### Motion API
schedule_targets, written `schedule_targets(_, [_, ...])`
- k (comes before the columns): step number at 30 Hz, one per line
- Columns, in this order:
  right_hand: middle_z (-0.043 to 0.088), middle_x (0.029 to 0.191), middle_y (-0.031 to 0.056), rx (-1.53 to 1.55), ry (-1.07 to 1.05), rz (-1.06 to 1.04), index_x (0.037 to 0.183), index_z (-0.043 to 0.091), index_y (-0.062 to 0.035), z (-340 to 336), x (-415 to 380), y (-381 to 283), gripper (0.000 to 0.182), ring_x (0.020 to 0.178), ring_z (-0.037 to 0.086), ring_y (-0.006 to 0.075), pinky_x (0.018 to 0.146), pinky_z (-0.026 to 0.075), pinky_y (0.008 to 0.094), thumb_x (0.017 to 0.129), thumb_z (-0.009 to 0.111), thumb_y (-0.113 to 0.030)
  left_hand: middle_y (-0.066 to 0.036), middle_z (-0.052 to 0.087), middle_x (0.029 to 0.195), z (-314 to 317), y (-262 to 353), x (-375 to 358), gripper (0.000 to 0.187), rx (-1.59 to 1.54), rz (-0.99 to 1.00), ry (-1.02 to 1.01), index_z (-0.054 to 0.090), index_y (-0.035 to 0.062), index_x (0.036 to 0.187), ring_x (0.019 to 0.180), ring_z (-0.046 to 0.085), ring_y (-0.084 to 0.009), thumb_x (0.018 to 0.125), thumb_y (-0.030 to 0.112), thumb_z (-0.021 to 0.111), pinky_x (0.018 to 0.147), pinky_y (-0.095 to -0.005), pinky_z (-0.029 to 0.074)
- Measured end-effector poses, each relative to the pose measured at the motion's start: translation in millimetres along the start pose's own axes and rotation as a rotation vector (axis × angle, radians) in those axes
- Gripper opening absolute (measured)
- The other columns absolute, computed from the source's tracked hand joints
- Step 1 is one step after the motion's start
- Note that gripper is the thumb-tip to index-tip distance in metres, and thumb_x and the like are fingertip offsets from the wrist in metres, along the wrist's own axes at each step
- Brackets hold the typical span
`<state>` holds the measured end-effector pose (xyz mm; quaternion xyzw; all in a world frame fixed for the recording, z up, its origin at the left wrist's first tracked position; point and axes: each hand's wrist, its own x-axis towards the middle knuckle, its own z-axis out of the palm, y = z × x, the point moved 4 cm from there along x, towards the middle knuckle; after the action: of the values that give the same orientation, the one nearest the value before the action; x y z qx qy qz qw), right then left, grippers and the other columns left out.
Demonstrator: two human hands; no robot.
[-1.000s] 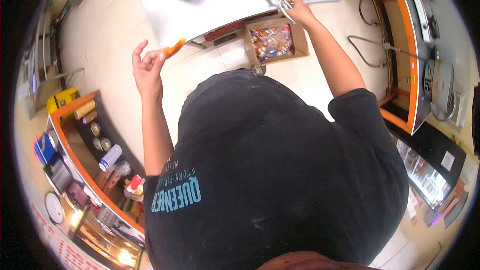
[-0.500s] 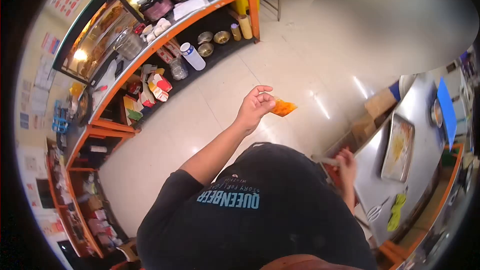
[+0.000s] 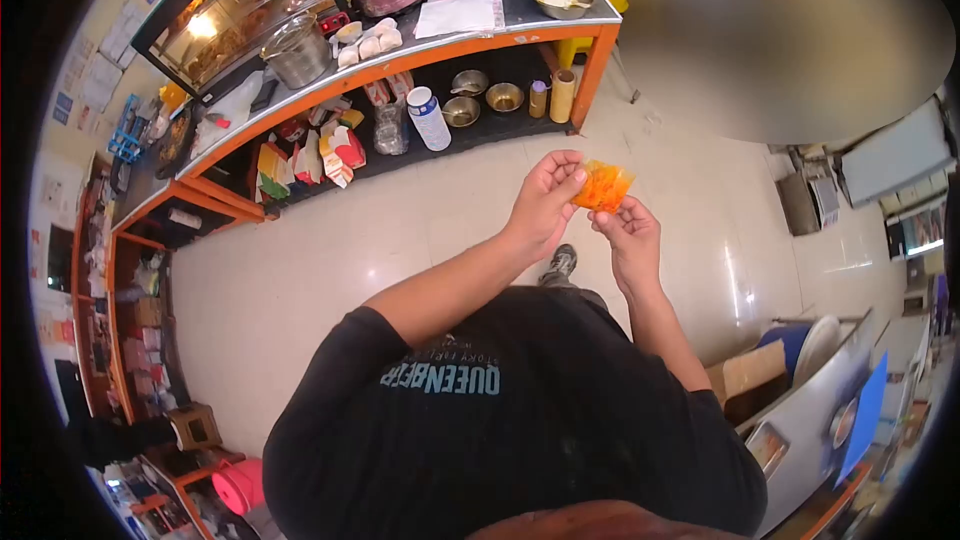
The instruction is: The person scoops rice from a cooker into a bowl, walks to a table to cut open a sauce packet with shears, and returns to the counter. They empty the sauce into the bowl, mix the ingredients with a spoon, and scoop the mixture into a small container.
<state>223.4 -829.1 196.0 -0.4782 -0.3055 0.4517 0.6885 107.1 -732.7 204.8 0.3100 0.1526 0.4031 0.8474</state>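
A: Right, quick diff. Half a second back the left hand (image 3: 545, 202) alone held the orange packet (image 3: 602, 186), up and out in front, while the right hand (image 3: 628, 236) was down by the steel counter on something I can't identify. A second back the right was on scissors at that counter.

B: And now?

A: Both hands are on the packet, in front of the chest. Right has come off the counter and joined. View has swung too, so the orange-edged shelf unit (image 3: 400, 60) now sits beyond the hands.

B: Grip state?

A: Left: thumb and fingertips pressed together on the packet's left edge. Right: fingers pinching the lower right corner from below. Neither hand is spread. Nothing else is held; no scissors in either hand.

B: Meaning?

A: My read: one-hand carry has become a two-hand hold, the sort used to tear or open a sachet. Judgement only.

B: Packet relative to grip?

A: Between the two pinches, most of it sticking up above the fingertips. Left fingers touch its left side, right fingers its underside. Roughly flat-on to the camera, slightly tilted. Contents look orange and lumpy; can't tell more.

B: Nearby?

A: Floor (image 3: 420, 230) straight below the hands, one shoe (image 3: 562, 262) just under them. Cardboard box (image 3: 748, 377) well apart, to the right elbow side.
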Motion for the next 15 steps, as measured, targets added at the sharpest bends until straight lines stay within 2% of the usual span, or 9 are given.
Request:
schedule_targets(4, [0.070,0.101,0.0097,-0.039,-0.031,-0.001,0.112,0.062,0.0039,-20.1,126.2,-25.1,0.025,0.087,0.066,0.0132,0.078,0.052,0.0263,0.089,0.070,-0.003,-0.006,0.061,0.113,5.8,17.1,106.3,0.029,0.197,0.017,0.003,0.053,0.0024,0.121,0.104,0.060,-0.0118,0.094,0.007,0.064,0.087,-0.0295,0.052])
schedule_targets(8, [0.070,0.098,0.0079,-0.146,-0.158,0.040,0.113,0.062,0.0039,-31.2,241.7,-43.9,0.027,0.084,0.065,0.0116,0.077,0.051,0.0256,0.089,0.070,-0.005,-0.009,0.064,0.118,-2.2,35.9,191.3,0.037,0.648,0.044,-0.115,0.054,-0.0012,0.126,0.107,0.064,-0.0153,0.092,0.004,0.066,0.088,-0.0291,0.053])
schedule_targets(11, [0.070,0.096,0.0068,-0.224,-0.232,0.099,0.113,0.062,0.0037,-26.4,317.9,-44.7,0.027,0.083,0.064,0.0107,0.076,0.051,0.0251,0.089,0.070,-0.006,-0.009,0.067,0.113,-36.2,40.6,268.2,0.036,0.778,0.022,-0.036,0.057,-0.0031,0.123,0.099,0.066,-0.0146,0.089,0.002,0.069,0.087,-0.0278,0.053])
schedule_targets(12, [0.070,0.095,0.0065,-0.258,-0.235,0.114,0.113,0.063,0.0036,-24.3,342.0,-41.3,0.027,0.082,0.064,0.0105,0.076,0.051,0.0250,0.089,0.071,-0.007,-0.009,0.069,0.106,-53.2,37.7,295.0,0.033,0.747,0.062,-0.005,0.060,-0.0039,0.119,0.094,0.067,-0.0135,0.089,0.003,0.070,0.083,-0.0266,0.054])
schedule_targets(15, [0.070,0.093,0.0059,-0.321,-0.239,0.153,0.112,0.063,0.0038,-25.6,424.6,-24.0,0.027,0.080,0.064,0.0099,0.074,0.051,0.0243,0.089,0.071,-0.007,-0.009,0.070,0.104,-81.2,45.8,369.1,0.031,0.706,0.027,0.027,0.061,-0.0041,0.117,0.091,0.068,-0.0129,0.089,0.004,0.070,0.079,-0.0261,0.056])
